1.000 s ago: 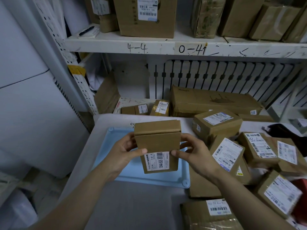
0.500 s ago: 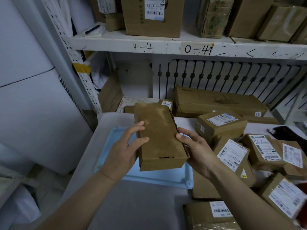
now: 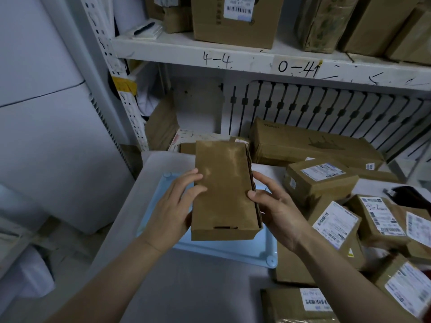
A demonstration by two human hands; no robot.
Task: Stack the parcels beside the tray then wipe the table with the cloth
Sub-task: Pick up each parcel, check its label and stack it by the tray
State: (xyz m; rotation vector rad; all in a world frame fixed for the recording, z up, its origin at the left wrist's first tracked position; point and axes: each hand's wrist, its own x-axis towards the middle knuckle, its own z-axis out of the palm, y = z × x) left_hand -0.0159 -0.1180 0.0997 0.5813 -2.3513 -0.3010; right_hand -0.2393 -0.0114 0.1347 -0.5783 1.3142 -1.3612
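I hold a plain brown cardboard parcel (image 3: 225, 190) lying flat above the light blue tray (image 3: 233, 251), its blank face up. My left hand (image 3: 171, 213) grips its left side with the thumb on top. My right hand (image 3: 277, 213) grips its right side, thumb on the corrugated edge. The tray lies on the white table (image 3: 186, 287), mostly hidden under the parcel and my hands. Several labelled parcels (image 3: 333, 223) lie jumbled on the table to the right of the tray. No cloth shows clearly.
A long flat box (image 3: 310, 145) lies at the back of the table under a white shelf (image 3: 268, 64) loaded with cartons. A shelf post (image 3: 116, 89) and white wall stand at the left. A dark object (image 3: 410, 194) lies at the far right.
The parcel has been turned from upright with its label facing me to lying flat with the blank side up, and it sits slightly further forward over the tray.
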